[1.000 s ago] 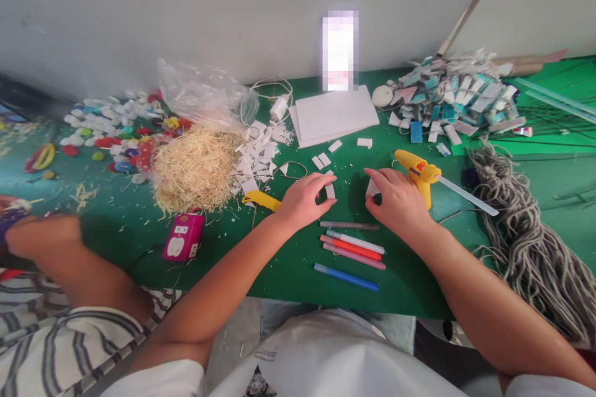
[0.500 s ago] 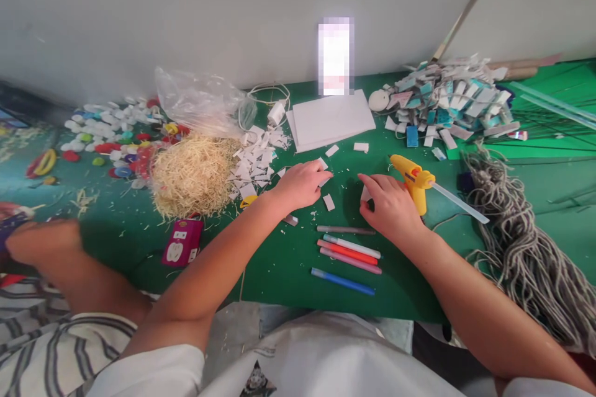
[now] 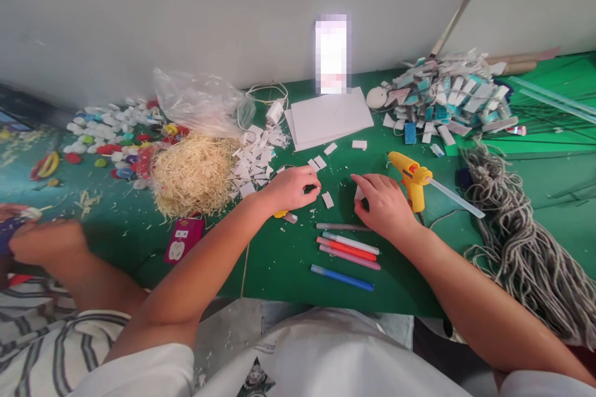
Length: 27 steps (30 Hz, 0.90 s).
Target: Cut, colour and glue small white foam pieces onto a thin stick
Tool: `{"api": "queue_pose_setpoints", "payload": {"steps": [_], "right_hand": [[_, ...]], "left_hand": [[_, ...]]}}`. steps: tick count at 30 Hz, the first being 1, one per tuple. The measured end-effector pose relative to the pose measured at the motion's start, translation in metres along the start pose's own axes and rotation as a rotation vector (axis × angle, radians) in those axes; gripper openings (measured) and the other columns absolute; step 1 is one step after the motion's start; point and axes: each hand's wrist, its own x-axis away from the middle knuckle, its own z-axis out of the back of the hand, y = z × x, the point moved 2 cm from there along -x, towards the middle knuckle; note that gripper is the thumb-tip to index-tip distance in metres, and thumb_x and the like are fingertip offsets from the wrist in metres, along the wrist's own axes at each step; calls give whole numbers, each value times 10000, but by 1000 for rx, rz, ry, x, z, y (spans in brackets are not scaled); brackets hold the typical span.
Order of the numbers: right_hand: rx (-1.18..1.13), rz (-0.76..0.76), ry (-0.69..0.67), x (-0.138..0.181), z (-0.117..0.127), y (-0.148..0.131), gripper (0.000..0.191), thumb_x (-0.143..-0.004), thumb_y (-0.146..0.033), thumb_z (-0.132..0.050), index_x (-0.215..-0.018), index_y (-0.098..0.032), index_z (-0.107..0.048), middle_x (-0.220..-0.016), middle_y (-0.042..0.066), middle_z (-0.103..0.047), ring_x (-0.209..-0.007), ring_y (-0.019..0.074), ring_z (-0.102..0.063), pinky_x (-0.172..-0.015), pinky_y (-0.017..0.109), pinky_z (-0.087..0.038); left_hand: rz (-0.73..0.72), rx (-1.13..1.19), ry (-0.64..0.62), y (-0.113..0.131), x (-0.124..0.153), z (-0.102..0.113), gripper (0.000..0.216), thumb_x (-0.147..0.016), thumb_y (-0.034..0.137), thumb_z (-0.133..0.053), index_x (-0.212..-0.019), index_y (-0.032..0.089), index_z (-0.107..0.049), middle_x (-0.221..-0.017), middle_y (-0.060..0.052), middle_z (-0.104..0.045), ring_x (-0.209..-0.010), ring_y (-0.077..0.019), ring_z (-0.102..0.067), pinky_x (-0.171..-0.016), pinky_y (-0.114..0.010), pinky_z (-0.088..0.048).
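Note:
My left hand (image 3: 291, 189) rests on the green table (image 3: 279, 260) with its fingers curled in a pinch; what they hold is hidden. A yellow cutter (image 3: 280, 214) pokes out under its wrist. My right hand (image 3: 382, 205) is closed on a small white foam piece (image 3: 358, 193), just left of a yellow glue gun (image 3: 410, 177). Another small white piece (image 3: 328, 200) lies between the hands. Two more (image 3: 318, 163) lie just beyond the left hand. Several markers (image 3: 348, 247) lie in front of both hands.
A straw pile (image 3: 195, 173), white scraps (image 3: 254, 158) and a pink box (image 3: 181, 239) sit to the left. White sheets (image 3: 328, 118) and a heap of cut pieces (image 3: 447, 99) lie at the back, grey yarn (image 3: 512, 223) on the right. Another person's arm (image 3: 60, 254) is at far left.
My left hand reached out to the white pieces beyond it, then drew back toward me with its fingers curled. My right hand stayed closed on its white piece.

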Motion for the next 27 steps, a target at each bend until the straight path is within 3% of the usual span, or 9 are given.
{"api": "queue_pose_setpoints", "payload": {"steps": [5, 9, 14, 22, 27], "right_hand": [[-1, 9, 21, 0, -2, 3, 445, -853, -122, -510, -1254, -93, -699, -1087, 174, -754, -1001, 312, -710, -880, 467, -579], [-6, 19, 28, 1, -4, 6, 456, -847, -120, -510, -1267, -105, -689, -1090, 170, -749, -1000, 308, -704, -881, 464, -571], [-23, 48, 35, 2, -6, 7, 476, -832, -119, -519, -1282, -123, -673, -1110, 163, -738, -1026, 310, -689, -890, 470, -560], [-26, 90, 50, 2, -3, 5, 461, -815, -147, -557, -1263, -134, -667, -1123, 151, -738, -1043, 308, -686, -994, 515, -530], [-63, 178, 90, -1, 3, -3, 414, -858, -215, -589, -1260, -138, -652, -1179, 150, -741, -1120, 318, -682, -1060, 557, -502]], "left_hand": [[83, -13, 87, -9, -3, 4, 300, -906, 196, -495, -1055, 198, -756, -1002, -46, -733, -679, -121, -640, -638, -243, -519], [145, -74, 144, -11, 7, 5, 273, -893, 184, -537, -1079, 174, -736, -1054, -83, -722, -838, -190, -683, -756, -315, -561], [175, -124, 131, -9, 20, -5, 270, -858, 270, -698, -1111, 178, -721, -1083, -98, -704, -1017, -274, -681, -871, -395, -576], [167, -131, 121, -9, 17, -12, 224, -866, 328, -735, -1054, 206, -728, -1039, -63, -681, -955, -230, -680, -838, -352, -576], [124, -125, 102, -1, 31, -13, 290, -840, 326, -768, -1105, 216, -728, -1073, -67, -678, -973, -237, -683, -859, -362, -581]]}}
